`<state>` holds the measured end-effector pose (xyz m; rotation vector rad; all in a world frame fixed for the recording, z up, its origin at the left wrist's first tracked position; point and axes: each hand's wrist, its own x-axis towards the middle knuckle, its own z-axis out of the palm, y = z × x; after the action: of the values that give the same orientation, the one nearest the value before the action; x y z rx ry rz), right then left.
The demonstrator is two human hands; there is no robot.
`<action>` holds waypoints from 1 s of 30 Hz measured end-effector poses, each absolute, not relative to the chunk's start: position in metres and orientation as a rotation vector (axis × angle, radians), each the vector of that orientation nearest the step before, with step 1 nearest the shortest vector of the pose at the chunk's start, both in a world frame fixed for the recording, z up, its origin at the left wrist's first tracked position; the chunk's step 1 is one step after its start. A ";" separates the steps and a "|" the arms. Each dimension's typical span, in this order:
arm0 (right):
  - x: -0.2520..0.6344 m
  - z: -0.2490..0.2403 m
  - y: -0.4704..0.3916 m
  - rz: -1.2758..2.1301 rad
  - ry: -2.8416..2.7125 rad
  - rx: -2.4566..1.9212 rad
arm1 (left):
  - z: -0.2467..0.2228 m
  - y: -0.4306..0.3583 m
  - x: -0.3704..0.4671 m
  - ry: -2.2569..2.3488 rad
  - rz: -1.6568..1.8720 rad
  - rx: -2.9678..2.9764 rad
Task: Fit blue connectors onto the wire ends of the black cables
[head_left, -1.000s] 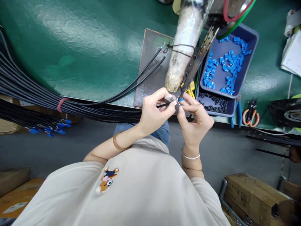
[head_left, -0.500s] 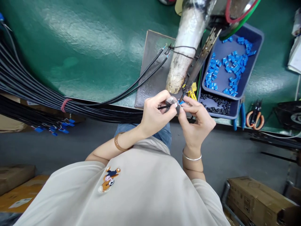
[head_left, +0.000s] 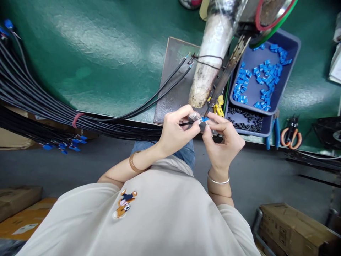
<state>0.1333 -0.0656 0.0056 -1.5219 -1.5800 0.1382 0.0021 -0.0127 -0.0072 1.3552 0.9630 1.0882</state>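
Observation:
My left hand (head_left: 178, 128) is closed, thumb and fingers pinching the end of a black cable (head_left: 187, 123). Short bare wire ends stick out of the cable toward a small blue connector (head_left: 205, 119). At the connector's right side is my right hand (head_left: 223, 137), its fingers bent in a pinch on it. A thin wire shows under the right fingertips; what it belongs to is unclear. From above, the tip of a soldering iron (head_left: 211, 101) reaches down to the connector, between my two hands.
A white wrapped duct (head_left: 204, 71) hangs over a dark board (head_left: 169, 87). To the right stand a bin (head_left: 286, 83) of blue connectors and one of small black parts (head_left: 247, 120). Blue-handled pliers (head_left: 276, 133) and orange-handled cutters (head_left: 291, 137) lie near the edge. Bundled cables (head_left: 48, 101) fill the left.
The right thumb and fingertips have shifted slightly, so more of the blue connector shows. The whole view has moved a little; the left hand keeps its hold on the cable.

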 end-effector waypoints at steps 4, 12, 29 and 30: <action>0.136 0.005 -0.066 0.067 -1.606 -1.531 | -0.008 -0.014 0.001 0.950 1.041 1.378; 0.135 0.017 -0.069 0.358 -1.441 -1.571 | -0.008 -0.010 -0.008 0.792 0.981 1.266; 0.130 0.015 -0.078 0.195 -1.438 -1.705 | -0.014 -0.014 -0.009 0.829 1.018 1.309; 0.131 0.014 -0.079 0.130 -1.337 -1.670 | -0.013 -0.013 -0.008 0.825 1.030 1.287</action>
<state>0.1306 -0.0793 0.0136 -1.6703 -1.3367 0.1298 -0.0077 -0.0132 -0.0134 1.2873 0.8249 1.0301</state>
